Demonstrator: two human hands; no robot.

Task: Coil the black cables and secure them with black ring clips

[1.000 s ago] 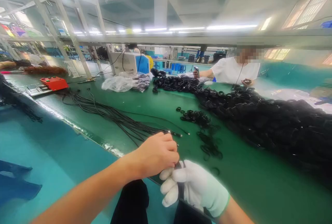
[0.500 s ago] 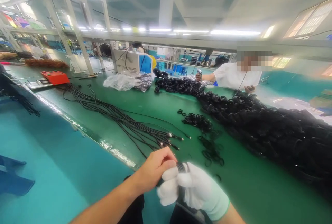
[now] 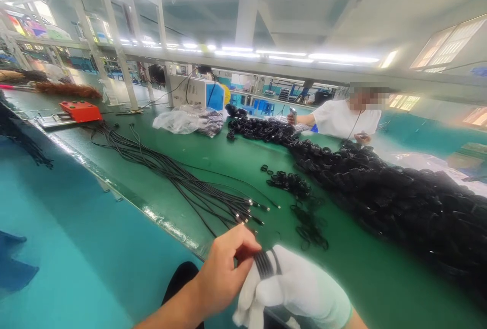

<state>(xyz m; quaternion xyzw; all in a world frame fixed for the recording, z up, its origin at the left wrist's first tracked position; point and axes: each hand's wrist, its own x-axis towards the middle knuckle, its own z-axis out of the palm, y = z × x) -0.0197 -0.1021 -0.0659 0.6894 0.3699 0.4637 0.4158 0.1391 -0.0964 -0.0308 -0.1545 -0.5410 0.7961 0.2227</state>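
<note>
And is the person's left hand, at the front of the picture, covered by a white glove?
No, the left hand is bare; the right hand wears the white glove.

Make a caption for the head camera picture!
Bare left hand and gloved right hand meet at a coil of black cable beside a green table.

Two hands were there, one bare left hand [image 3: 230, 265] and one gloved right hand [image 3: 299, 286], with one black coil [image 3: 263, 264]. One red box [image 3: 80, 111], one white-and-blue machine [image 3: 190, 93] and one co-worker [image 3: 332, 117] were visible. The loose cables [image 3: 171, 169] and heaped coils [image 3: 399, 197] were too many to count.
</note>
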